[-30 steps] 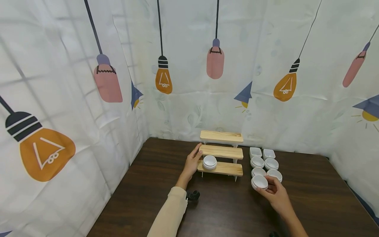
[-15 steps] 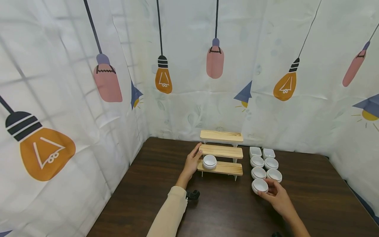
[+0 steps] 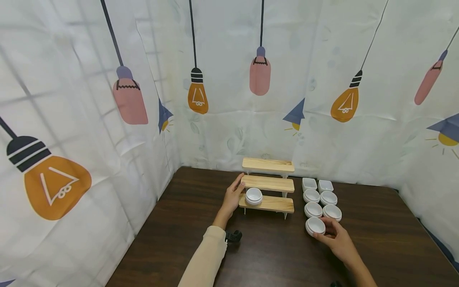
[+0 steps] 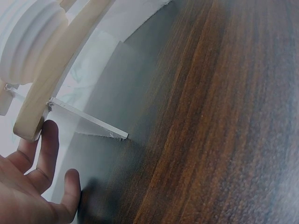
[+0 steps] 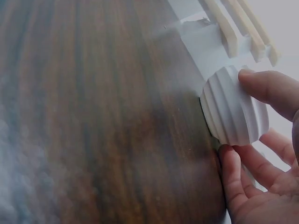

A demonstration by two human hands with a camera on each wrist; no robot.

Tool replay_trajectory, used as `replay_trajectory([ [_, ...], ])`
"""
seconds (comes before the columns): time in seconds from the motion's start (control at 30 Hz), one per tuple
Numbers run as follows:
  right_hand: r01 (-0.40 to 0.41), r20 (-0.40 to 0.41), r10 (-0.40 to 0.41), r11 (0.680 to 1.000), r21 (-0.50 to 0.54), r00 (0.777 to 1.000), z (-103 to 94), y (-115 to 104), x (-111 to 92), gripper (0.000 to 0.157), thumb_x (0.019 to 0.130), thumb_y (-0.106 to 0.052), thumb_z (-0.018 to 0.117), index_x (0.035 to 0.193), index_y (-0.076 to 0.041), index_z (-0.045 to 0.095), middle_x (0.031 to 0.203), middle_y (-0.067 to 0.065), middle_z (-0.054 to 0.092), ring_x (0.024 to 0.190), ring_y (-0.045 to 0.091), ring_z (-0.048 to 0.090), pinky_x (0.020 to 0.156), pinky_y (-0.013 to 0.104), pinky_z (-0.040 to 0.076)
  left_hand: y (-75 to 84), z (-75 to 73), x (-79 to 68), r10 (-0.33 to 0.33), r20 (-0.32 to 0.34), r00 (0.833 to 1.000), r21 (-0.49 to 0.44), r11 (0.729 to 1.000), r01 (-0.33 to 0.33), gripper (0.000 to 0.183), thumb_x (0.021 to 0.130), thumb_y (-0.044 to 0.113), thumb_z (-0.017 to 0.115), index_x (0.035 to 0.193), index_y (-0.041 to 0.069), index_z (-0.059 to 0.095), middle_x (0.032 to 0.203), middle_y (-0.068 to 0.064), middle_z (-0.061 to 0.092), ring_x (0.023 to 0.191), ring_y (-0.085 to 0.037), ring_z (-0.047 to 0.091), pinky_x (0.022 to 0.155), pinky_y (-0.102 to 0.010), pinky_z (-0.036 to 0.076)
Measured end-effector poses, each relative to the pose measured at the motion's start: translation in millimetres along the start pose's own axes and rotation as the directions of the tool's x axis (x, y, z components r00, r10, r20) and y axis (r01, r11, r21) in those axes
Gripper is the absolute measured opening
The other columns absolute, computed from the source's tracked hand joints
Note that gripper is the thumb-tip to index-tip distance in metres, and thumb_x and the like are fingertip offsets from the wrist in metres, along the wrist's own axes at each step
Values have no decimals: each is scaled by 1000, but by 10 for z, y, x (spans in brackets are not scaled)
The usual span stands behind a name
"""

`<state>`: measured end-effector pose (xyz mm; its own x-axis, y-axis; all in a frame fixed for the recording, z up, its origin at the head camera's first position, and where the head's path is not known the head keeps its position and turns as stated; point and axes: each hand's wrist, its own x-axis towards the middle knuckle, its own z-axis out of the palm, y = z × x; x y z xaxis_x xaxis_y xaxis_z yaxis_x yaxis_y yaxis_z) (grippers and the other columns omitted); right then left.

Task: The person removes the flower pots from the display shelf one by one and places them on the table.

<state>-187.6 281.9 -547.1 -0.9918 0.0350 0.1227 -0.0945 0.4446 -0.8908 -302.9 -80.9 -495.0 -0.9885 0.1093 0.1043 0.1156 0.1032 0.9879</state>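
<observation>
A three-tier display stand point(image 3: 270, 204) with pale wooden shelves and white supports stands on the dark table. My left hand point(image 3: 231, 198) grips its left end, thumb and forefinger at the end of the middle shelf. In the left wrist view, fingertips point(image 4: 50, 128) press against a board's end. A round white ribbed bowl point(image 3: 254, 195) sits on the lowest shelf's left part. With thumb and fingers my right hand point(image 3: 336, 237) holds another ribbed white bowl point(image 5: 233, 107), at the near end of the left row of dishes, right at the table.
Right of the stand, two rows of white dishes reach back: round bowls point(image 3: 332, 212) in front, square dishes point(image 3: 325, 185) at the rear. The dark wooden table point(image 3: 272, 255) runs up to a curtain point(image 3: 229, 131) printed with lamps.
My right hand has drawn the bowl slightly toward me and right, a little away from the bowl behind it; in the last half second it barely moves. The left hand stays put.
</observation>
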Motion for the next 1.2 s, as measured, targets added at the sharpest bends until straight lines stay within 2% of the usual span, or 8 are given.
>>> replay_trajectory([
  [0.2, -9, 7, 9, 1000, 4, 1000, -7, 21, 12, 56, 87, -11, 82, 134, 1, 56, 113, 10, 67, 91, -4, 59, 73, 21, 53, -345, 44, 170, 4, -41, 999, 19, 1000, -3, 48, 108, 39, 50, 156, 36, 43, 158, -7, 47, 117, -28, 61, 110, -52, 43],
  [0.3, -14, 12, 14, 1000, 9, 1000, -9, 27, 12, 56, 87, -11, 82, 135, 1, 56, 113, 10, 66, 91, -4, 59, 73, 21, 54, -301, 41, 155, -5, -35, 999, 11, 1000, 6, 49, 109, 34, 49, 158, 31, 41, 158, -12, 46, 116, -32, 61, 110, -54, 43],
  [0.4, -6, 11, 5, 1000, 7, 1000, -9, 37, 13, 56, 87, -11, 82, 135, 1, 56, 112, 9, 66, 90, -3, 59, 73, 21, 54, -176, 23, 103, -8, -17, 1000, 8, 1000, 8, 50, 110, 29, 49, 159, 25, 40, 160, -15, 44, 117, -36, 61, 110, -55, 43],
  [0.53, 2, 12, -2, 1000, 4, 1000, -13, 47, 17, 55, 87, -10, 82, 135, 1, 56, 111, 6, 67, 90, -3, 59, 73, 21, 53, -4, -4, 12, 5, 6, 1000, 26, 1000, -5, 50, 110, 25, 48, 159, 20, 40, 161, -17, 42, 115, -32, 62, 108, -53, 45],
  [0.63, 3, 18, -3, 1000, 2, 1000, -17, 49, 18, 56, 87, -11, 81, 135, 1, 56, 111, 6, 67, 90, -3, 59, 73, 21, 54, 45, -12, -26, 10, 10, 1000, 24, 1000, -10, 49, 110, 24, 48, 159, 19, 41, 160, -17, 43, 111, -27, 62, 107, -52, 47],
  [0.87, 3, 20, -3, 1000, -9, 1000, -26, 44, 24, 56, 87, -11, 82, 135, 1, 56, 112, 7, 67, 90, -3, 59, 73, 21, 53, 41, -13, -26, 10, 6, 1000, 9, 1000, -10, 49, 110, 25, 49, 158, 20, 42, 156, -16, 48, 107, -22, 62, 105, -50, 48],
  [1.07, 1, 18, 0, 1000, -11, 1000, -24, 20, 24, 57, 87, -11, 82, 136, 1, 56, 113, 9, 67, 90, -3, 59, 73, 21, 54, 24, -22, -6, 8, 7, 1000, 18, 1000, -8, 50, 110, 25, 50, 158, 21, 41, 159, -14, 45, 110, -24, 61, 108, -51, 46],
  [1.2, -2, 17, 2, 1000, -18, 1000, -24, 12, 20, 57, 86, -11, 82, 136, 1, 56, 114, 8, 66, 91, -4, 58, 74, 20, 53, -130, -10, 88, 0, 5, 1000, 19, 1000, 0, 50, 110, 27, 49, 159, 23, 40, 161, -13, 42, 114, -27, 62, 108, -53, 45],
])
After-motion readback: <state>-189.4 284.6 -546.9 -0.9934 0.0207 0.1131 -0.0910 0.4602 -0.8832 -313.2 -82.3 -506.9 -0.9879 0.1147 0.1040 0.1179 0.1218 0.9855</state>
